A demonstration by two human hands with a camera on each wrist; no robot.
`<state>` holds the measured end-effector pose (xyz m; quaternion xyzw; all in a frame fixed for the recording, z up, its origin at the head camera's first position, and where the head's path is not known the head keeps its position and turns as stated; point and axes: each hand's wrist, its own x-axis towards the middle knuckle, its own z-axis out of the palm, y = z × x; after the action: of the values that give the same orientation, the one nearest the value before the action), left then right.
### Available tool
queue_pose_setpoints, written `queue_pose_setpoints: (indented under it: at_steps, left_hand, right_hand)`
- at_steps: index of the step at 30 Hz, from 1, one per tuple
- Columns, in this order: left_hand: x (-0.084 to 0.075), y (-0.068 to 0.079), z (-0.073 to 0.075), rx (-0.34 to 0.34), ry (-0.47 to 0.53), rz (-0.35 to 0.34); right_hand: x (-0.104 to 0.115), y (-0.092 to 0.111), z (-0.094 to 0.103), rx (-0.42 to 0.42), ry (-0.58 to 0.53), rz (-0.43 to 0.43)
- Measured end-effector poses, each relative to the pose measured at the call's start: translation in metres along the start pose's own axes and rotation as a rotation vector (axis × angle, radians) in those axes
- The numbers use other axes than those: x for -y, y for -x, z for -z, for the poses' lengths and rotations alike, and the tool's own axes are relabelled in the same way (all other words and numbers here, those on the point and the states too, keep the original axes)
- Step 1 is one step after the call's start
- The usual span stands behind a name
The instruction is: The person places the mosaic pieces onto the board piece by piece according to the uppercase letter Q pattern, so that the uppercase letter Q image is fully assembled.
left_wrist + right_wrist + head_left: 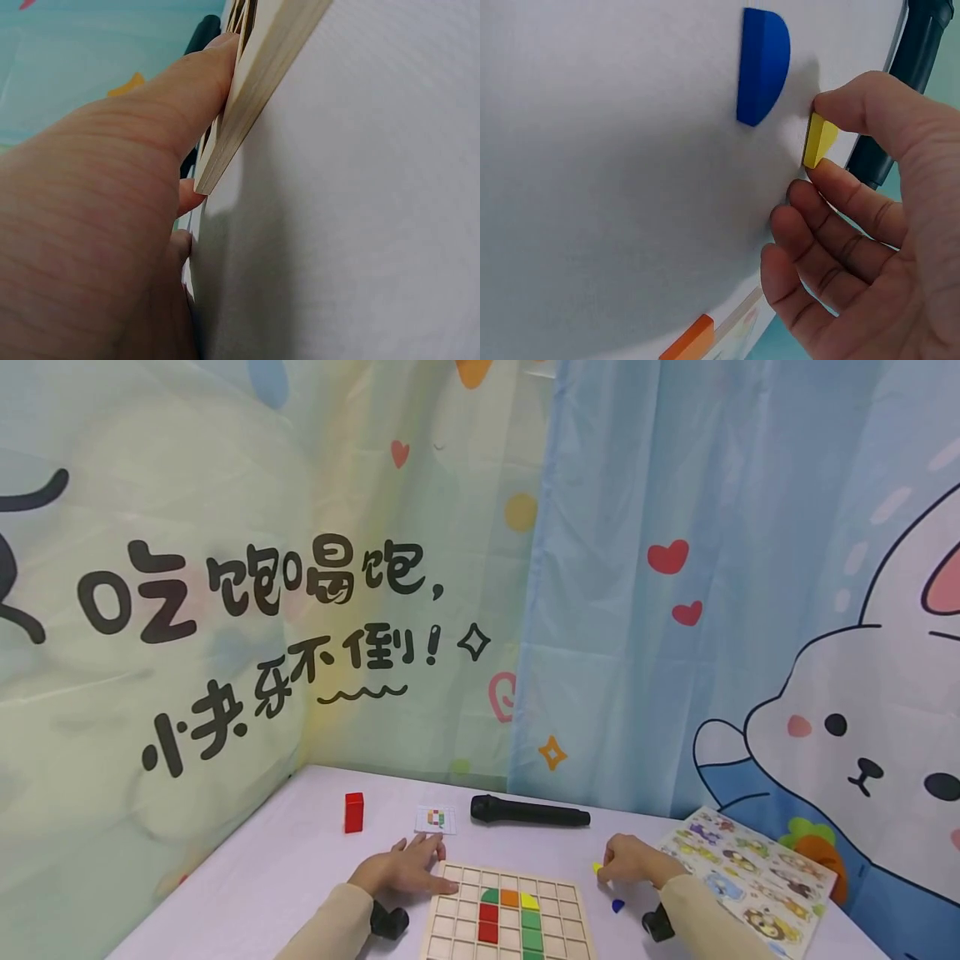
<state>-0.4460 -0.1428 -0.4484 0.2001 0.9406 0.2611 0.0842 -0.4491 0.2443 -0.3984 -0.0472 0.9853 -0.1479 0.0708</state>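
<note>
My left hand rests at the far left corner of a wooden grid board, its thumb on the board's edge and its fingers spread. Set in the grid are a green rounded piece, an orange block, a yellow piece, red blocks and green blocks. To the right of the board, my right hand pinches a small yellow block with a curved side between thumb and index finger, at the tabletop. Close by lies a blue half-round block.
Behind the board lie a small pattern card and a black microphone. A red block stands at the back left. On the right are a sheet of cartoon animals and an orange block. Curtains hang behind the table.
</note>
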Motion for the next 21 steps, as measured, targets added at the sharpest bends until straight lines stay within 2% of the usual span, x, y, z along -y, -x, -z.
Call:
queue_pose_setpoints:
  at_steps: [9, 17, 21]
  left_hand:
    - [-0.007, 0.004, 0.005, -0.002, 0.0, -0.001]
    - [-0.007, 0.004, 0.003, 0.0, 0.013, 0.006]
    - [-0.018, 0.014, 0.009, 0.009, -0.007, 0.014]
  right_hand:
    - [0.002, 0.005, -0.003, -0.066, -0.019, 0.1]
    - [0.011, 0.006, -0.002, -0.053, -0.022, 0.115]
    - [0.018, 0.01, -0.002, -0.052, -0.023, 0.147]
